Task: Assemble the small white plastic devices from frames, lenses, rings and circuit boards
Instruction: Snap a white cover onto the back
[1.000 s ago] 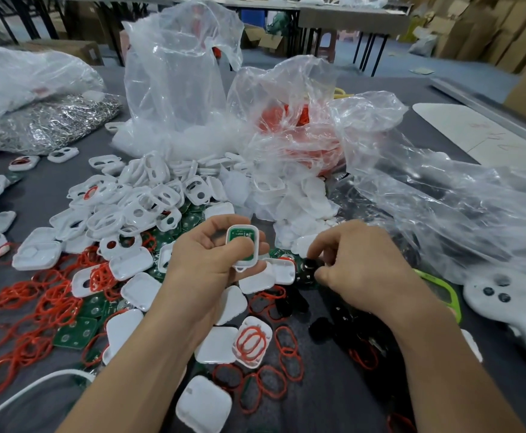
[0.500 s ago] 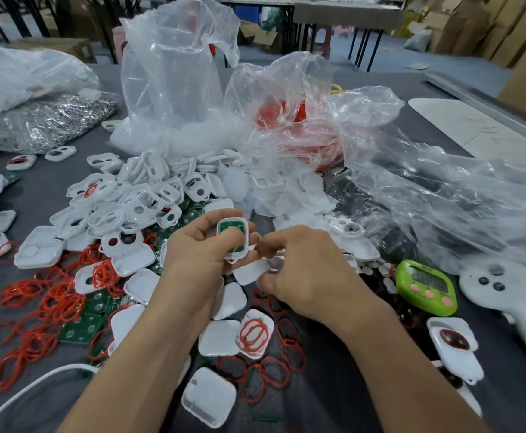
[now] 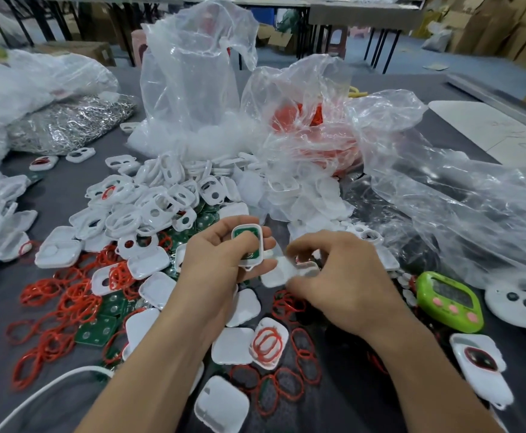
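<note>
Left hand (image 3: 221, 264) grips frame (image 3: 245, 260) with green circuit board (image 3: 246, 237) seated, above table (image 3: 58, 198); right hand (image 3: 336, 276) pinches blurred white part (image 3: 282, 271) just beside, so square the edges before pressing.

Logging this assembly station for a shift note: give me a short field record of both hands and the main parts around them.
left hand: grips small white plastic frame with green circuit board
right hand: fingers curled at a white plastic piece, grip blurred
red rubber rings: loose, left of the hands
pile of white plastic frames: beyond the left hand
green plastic digital timer: right of the right hand
</note>
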`<state>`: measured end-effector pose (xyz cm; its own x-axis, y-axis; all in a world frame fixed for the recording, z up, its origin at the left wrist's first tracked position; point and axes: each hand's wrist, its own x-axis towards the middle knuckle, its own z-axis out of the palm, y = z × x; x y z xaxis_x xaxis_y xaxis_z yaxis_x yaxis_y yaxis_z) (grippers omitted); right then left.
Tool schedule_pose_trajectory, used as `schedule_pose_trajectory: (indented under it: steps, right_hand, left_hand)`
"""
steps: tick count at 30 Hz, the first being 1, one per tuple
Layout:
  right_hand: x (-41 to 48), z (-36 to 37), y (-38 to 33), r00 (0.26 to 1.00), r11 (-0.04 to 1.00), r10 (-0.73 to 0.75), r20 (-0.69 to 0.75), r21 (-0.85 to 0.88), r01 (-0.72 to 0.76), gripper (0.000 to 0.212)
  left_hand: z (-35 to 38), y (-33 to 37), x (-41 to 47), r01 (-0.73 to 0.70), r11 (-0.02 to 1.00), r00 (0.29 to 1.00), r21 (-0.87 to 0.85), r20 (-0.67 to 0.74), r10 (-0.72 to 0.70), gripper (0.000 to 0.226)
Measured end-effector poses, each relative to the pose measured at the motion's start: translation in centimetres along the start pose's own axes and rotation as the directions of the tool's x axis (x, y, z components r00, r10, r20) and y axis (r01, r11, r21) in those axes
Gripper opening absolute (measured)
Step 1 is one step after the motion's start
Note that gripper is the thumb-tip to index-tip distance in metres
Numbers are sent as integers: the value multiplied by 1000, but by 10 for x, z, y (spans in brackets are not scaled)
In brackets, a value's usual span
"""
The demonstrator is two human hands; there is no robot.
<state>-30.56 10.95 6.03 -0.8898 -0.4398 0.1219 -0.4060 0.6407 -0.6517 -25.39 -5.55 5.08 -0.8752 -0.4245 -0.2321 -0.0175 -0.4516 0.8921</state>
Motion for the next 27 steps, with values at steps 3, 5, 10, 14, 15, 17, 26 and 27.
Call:
schedule_pose_trajectory:
  steps: [3, 5, 10, 14, 15, 17, 26, 27]
  right_hand:
    - [-1, -15, 9, 984, 989, 99, -149, 127, -81, 28]
    - [2, -18, 13, 968, 936, 201, -151, 320, -144, 26]
    - [4, -15, 10, 971, 681, 237, 11, 712, -174, 35]
    - [6, -14, 12, 978, 570, 199, 57, 805, -163, 41]
    - [6, -14, 12, 980, 553, 186, 69, 817, -162, 41]
    - [6, -14, 13, 982, 531, 162, 92, 831, -165, 42]
    - [7, -12, 13, 987, 483, 100, 124, 862, -157, 47]
    - [7, -12, 13, 988, 497, 97, 119, 855, -151, 47]
  left_hand:
    - [-2, 0, 1, 5, 1000, 1000, 2, 18, -5, 22]
    - [-1, 0, 2, 23, 1000, 999, 19, 36, -24, 21]
    - [3, 1, 0, 75, 996, 996, -47, 59, -72, 39]
    - [4, 3, 0, 77, 996, 996, -46, 50, -75, 38]
    - [4, 3, 0, 76, 996, 996, -41, 48, -74, 37]
    - [4, 3, 0, 73, 997, 996, -29, 44, -72, 37]
    - [3, 1, 0, 66, 998, 996, -11, 60, -66, 36]
    - [3, 1, 0, 68, 998, 995, -10, 72, -67, 37]
